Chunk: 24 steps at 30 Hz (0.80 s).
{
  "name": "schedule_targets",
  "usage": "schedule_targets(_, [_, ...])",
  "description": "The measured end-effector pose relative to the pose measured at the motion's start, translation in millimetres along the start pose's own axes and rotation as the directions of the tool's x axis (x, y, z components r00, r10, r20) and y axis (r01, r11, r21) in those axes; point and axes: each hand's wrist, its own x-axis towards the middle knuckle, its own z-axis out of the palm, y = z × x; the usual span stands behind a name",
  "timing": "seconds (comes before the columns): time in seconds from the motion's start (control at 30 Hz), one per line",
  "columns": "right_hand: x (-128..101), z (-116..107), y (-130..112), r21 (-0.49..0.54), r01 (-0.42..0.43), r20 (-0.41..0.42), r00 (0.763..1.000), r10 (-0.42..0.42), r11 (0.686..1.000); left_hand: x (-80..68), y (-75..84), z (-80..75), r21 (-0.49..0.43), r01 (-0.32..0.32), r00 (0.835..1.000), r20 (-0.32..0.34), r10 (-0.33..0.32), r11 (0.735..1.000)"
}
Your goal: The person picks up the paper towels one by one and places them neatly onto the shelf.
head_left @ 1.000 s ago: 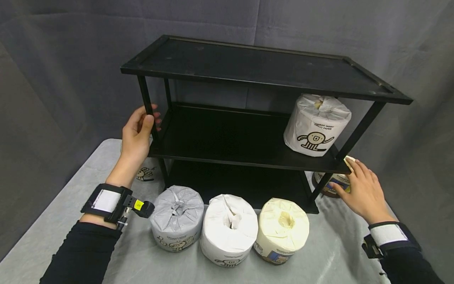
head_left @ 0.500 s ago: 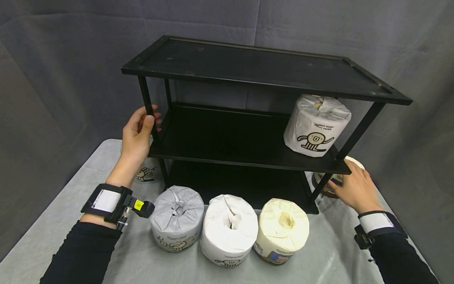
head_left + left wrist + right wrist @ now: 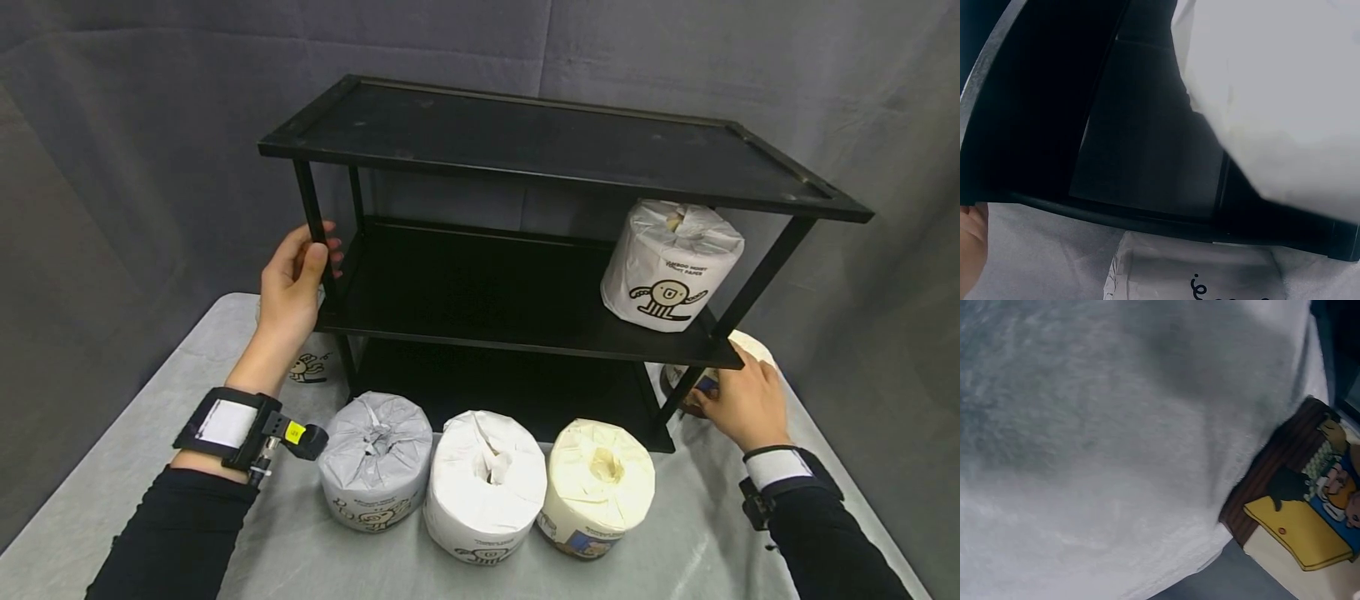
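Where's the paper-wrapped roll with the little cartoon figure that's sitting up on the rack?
In the head view, the white paper-wrapped roll stands at the right end of the black metal rack's middle shelf, above the person's right hand.

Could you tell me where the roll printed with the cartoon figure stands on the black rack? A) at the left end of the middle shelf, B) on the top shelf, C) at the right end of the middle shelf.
C: the roll stands at the right end of the rack's middle shelf, under the top shelf.
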Motion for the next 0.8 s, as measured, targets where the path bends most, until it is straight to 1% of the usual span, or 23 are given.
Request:
schedule_targets(0.17, [-2.1, 3.7, 0.4, -0.010, 0.008, -0.045, 0.999, -0.008, 1.000, 0.0, 0.3, 0.3, -0.004, 0.002, 1.000, 0.000, -0.002, 1.000])
schedule_targets(0.33, [-4.0, 6.4, 2.0, -0.036, 0.044, -0.093, 0.995, -0.047, 0.998, -0.7, 0.7, 0.5, -0.003, 0.000, 1.000, -0.005, 0.000, 1.000])
schedule_targets(0.43, [-4.4, 7.1, 2.0, -0.050, 0.056, -0.102, 0.993, -0.061, 0.997, -1.2, 1.0, 0.3, 0.010, -0.004, 1.000, -0.007, 0.004, 1.000])
schedule_targets(0.63, [-6.2, 6.4, 0.9, -0.060, 0.053, -0.090, 0.994, -0.058, 0.997, -1.0, 0.8, 0.0, 0.011, -0.009, 1.000, -0.006, 0.009, 1.000])
schedule_targets(0.8, [-9.4, 3.8, 0.8, -0.075, 0.064, -0.115, 0.991, -0.072, 0.995, -0.5, 0.6, -0.1, 0.024, -0.004, 1.000, -0.002, 0.004, 1.000])
